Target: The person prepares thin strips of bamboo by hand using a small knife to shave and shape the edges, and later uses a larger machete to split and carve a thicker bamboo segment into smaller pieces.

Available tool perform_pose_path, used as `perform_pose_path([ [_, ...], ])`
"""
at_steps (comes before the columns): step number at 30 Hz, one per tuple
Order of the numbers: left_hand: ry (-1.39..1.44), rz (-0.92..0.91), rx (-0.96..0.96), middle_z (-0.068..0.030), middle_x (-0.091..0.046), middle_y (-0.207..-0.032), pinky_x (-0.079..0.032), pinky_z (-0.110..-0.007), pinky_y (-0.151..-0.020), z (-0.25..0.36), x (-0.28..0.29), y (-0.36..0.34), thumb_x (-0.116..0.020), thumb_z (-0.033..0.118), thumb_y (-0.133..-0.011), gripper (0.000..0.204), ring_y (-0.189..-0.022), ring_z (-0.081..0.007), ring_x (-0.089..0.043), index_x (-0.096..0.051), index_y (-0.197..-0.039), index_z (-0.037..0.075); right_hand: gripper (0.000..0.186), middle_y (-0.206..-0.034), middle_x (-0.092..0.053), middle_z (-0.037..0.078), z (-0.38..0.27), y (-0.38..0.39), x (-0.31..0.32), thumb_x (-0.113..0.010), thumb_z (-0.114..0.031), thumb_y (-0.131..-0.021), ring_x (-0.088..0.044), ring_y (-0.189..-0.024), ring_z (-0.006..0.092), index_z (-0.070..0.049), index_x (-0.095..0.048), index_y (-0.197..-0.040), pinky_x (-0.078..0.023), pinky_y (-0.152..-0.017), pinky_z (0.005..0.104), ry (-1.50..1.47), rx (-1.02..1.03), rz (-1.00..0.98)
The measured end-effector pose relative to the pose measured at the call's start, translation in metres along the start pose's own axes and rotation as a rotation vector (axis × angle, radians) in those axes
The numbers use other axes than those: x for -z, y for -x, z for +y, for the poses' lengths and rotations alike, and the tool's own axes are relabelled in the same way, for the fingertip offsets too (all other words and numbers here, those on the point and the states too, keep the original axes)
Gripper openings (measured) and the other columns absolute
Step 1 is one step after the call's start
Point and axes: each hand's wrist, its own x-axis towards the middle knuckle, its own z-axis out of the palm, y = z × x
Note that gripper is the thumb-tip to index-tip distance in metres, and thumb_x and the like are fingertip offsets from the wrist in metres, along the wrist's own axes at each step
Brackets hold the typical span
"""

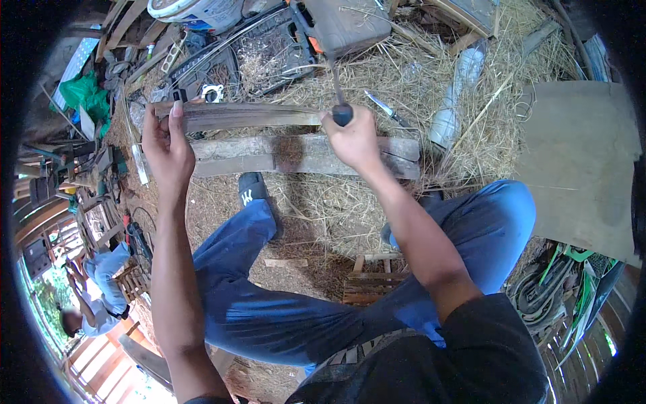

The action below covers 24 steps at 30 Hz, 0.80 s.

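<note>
My left hand (169, 141) grips the left end of a narrow weathered wood strip (249, 116). My right hand (352, 138) is closed on the black handle of a bladed tool (342, 114), at the strip's right end; its narrow dark blade points away from me. Just below the strip, two worn planks (229, 156) lie crosswise on straw. A knife (379, 106) with a dark handle lies beside my right hand, and a long pale translucent object (451, 114) is farther right.
A white bucket (188, 17) and black cases (262, 57) sit at the far side. A flat board (572, 175) is at right, coiled hoses (538, 299) below it. Another person (101, 296) sits at lower left among wooden clutter. My legs are bent beneath my arms.
</note>
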Motion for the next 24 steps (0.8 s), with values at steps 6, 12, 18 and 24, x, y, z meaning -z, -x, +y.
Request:
perform_pose_path([
  [6,-0.004,-0.044,-0.062,-0.0083,-0.07,-0.092,-0.046,-0.021,-0.07,0.019,-0.009,0.003,-0.054,0.011,-0.105,0.015,-0.079,-0.0059,-0.06,-0.056,-0.112,-0.002,0.031,-0.055,-0.056,0.007,0.153,0.022,-0.033,-0.068,-0.019,-0.087,-0.056,-0.047,0.0162,0.0,-0.057,-0.066,-0.04,-0.043,0.0346,0.097,-0.356,-0.204],
  [12,-0.057,-0.038,-0.056,-0.0073,-0.071,-0.087,-0.047,-0.022,-0.071,0.018,-0.007,0.001,-0.055,0.01,-0.104,0.012,-0.081,-0.0075,-0.063,-0.056,-0.109,-0.001,0.018,-0.054,-0.052,0.004,0.128,0.009,-0.012,-0.063,-0.011,-0.088,-0.049,-0.042,0.0154,-0.001,-0.059,-0.074,-0.039,-0.041,0.034,-0.047,-0.707,-0.469],
  [18,-0.004,-0.103,-0.106,-0.0116,-0.073,-0.097,-0.049,-0.024,-0.083,0.031,-0.023,-0.003,-0.054,0.012,-0.105,0.016,-0.093,-0.0106,-0.066,-0.058,-0.114,-0.001,0.024,-0.051,-0.039,-0.005,0.157,0.001,0.016,-0.058,-0.008,-0.096,-0.037,-0.039,0.0072,-0.011,-0.047,-0.074,-0.034,-0.042,0.0283,-0.633,-0.954,-0.833],
  [24,0.013,-0.097,-0.11,-0.0093,-0.072,-0.094,-0.047,-0.021,-0.069,0.05,-0.04,-0.01,-0.055,0.015,-0.105,0.019,-0.084,-0.006,-0.062,-0.058,-0.114,-0.002,0.024,-0.055,-0.041,-0.005,0.166,0.007,0.01,-0.062,-0.01,-0.094,-0.037,-0.04,0.0067,-0.012,-0.049,-0.075,-0.034,-0.043,0.027,-0.694,-0.939,-0.803],
])
